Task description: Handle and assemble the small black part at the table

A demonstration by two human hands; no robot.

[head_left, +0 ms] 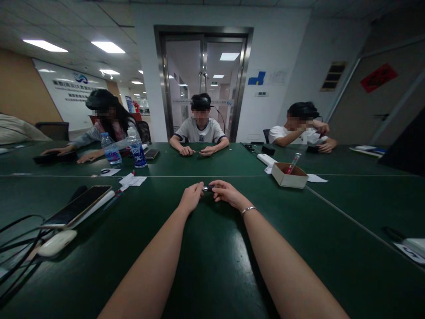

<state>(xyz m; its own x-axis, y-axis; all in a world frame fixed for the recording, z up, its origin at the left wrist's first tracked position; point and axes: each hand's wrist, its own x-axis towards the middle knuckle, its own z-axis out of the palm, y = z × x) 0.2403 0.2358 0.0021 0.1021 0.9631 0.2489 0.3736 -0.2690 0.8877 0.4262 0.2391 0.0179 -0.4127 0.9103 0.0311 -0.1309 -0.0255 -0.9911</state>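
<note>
A small black-and-silver cylindrical object (208, 188) is held level between my two hands, just above the green table (212, 248). My left hand (191, 197) pinches its left, silver end between thumb and fingers. On the other side, my right hand (228, 193) has thumb and fingertips closed on the black end. The fingers cover both ends, so its exact kind cannot be made out. A silver bracelet (249, 209) circles my right wrist.
Left of my arms lie a phone (78, 206), a white mouse-shaped item (58, 243) and black cables (23, 243). Two bottles (137, 148) stand farther back. An open box (289, 176) holding a red-and-clear tube sits at right. Three people wearing headsets sit across the table.
</note>
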